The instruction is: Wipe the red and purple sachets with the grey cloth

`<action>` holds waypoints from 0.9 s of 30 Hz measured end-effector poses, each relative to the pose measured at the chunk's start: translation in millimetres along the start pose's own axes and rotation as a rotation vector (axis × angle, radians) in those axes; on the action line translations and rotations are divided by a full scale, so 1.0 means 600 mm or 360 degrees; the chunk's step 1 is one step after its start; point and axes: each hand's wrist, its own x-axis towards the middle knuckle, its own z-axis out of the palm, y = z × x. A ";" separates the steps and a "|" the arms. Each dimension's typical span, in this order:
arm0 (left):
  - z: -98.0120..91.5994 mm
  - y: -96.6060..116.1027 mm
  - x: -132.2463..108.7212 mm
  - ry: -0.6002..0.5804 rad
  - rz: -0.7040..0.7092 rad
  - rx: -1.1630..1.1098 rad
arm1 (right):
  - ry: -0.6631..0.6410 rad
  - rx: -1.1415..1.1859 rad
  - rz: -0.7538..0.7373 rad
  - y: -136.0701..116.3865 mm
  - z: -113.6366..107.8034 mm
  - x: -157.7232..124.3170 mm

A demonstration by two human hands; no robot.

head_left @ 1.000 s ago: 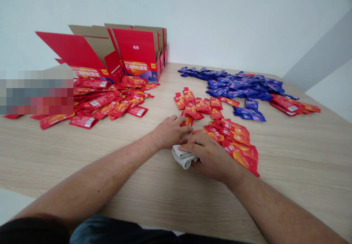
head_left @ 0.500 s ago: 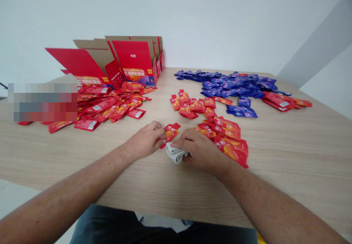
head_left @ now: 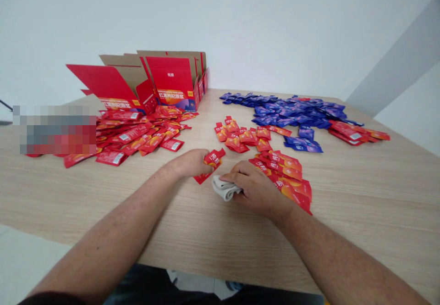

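Between the thumb and fingers of my left hand (head_left: 193, 162) is a red pouch (head_left: 213, 158) with an orange print, tilted over the table. A folded white cloth (head_left: 225, 188) is gripped in my right hand (head_left: 252, 186), just right of and nearer than the pouch. Cloth and pouch look slightly apart. Beside my right hand lie overlapping red pouches (head_left: 288, 176), partly covered by the hand. A looser group of small red pouches (head_left: 240, 136) lies beyond both hands.
Red cartons (head_left: 170, 82) with raised flaps stand at the back left, with a heap of red pouches (head_left: 137, 135) before them. Blue pouches (head_left: 292, 110) are piled at the back right, beside a few red pouches (head_left: 350, 132). A pixelated patch covers the far left.
My left hand has turned and taken a fuller grip on the red pouch. The right hand keeps the folded cloth, now slightly farther right of the pouch. The view has shifted a little.
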 end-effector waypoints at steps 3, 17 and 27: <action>0.007 0.002 -0.006 0.0115 -0.0067 -0.0922 | 0.0098 -0.0014 0.0032 0.003 -0.003 -0.002; 0.110 0.045 -0.028 -0.0450 -0.0231 -0.2394 | 0.0712 -0.0458 0.0092 0.006 -0.031 0.003; 0.090 0.064 -0.036 -0.0304 -0.0449 -0.2604 | -0.0222 -0.0232 -0.0201 -0.038 0.016 0.008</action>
